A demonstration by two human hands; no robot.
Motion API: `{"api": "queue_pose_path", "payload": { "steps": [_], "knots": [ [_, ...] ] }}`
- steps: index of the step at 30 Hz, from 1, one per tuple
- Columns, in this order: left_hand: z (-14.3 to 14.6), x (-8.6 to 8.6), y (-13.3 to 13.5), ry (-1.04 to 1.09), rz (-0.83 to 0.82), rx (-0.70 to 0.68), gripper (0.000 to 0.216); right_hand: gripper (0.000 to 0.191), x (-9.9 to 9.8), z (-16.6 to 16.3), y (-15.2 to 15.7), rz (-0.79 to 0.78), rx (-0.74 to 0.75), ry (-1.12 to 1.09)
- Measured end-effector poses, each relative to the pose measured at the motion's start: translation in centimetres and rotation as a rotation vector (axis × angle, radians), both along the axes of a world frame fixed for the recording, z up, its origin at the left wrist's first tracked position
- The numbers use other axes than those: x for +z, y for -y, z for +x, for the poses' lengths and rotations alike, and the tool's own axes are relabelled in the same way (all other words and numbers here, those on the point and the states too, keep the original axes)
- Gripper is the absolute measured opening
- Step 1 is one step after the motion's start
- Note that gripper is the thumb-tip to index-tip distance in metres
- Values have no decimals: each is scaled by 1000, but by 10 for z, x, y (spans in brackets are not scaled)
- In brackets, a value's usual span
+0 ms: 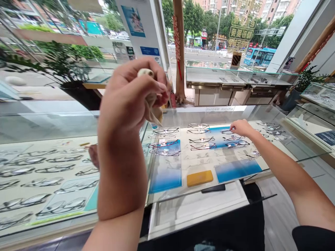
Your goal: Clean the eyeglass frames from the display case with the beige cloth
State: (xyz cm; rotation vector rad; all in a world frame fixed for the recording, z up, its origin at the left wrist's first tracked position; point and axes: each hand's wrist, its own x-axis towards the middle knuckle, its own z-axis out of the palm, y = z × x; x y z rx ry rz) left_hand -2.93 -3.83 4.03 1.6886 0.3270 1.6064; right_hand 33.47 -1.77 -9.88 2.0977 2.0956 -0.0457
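My left hand (125, 97) is raised close to the camera, its fingers closed round a crumpled beige cloth (153, 111). Part of the cloth hangs below the fist. Farther off, inside the glass display case, my right hand (240, 127) reaches down with its fingertips pinched at the right end of a pair of eyeglasses (224, 131). That pair lies in the back row over a blue card (216, 131). Around it are several more eyeglasses (202, 146) in rows on the pale case floor.
A yellow case (200, 178) sits near the counter's front edge, beside a blue-white card (237, 170). Below it is a white drawer (199, 212). Another glass case of eyeglasses (42, 182) stands at left. A potted plant (75, 75) and a wooden post (179, 52) rise behind.
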Motion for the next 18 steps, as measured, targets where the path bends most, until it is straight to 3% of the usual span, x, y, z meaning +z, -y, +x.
{"api": "queue_pose_path", "payload": {
  "steps": [8, 13, 18],
  "knots": [
    [-5, -4, 1, -130, -36, -268, 6, 27, 32, -16, -6, 169, -46, -183],
    [-6, -5, 1, -237, -62, -212, 8, 24, 69, -63, 2, 360, 55, -477],
    [-4, -7, 1, -278, -74, -144, 17, 18, 102, -112, 18, 521, 295, -690]
  ]
}}
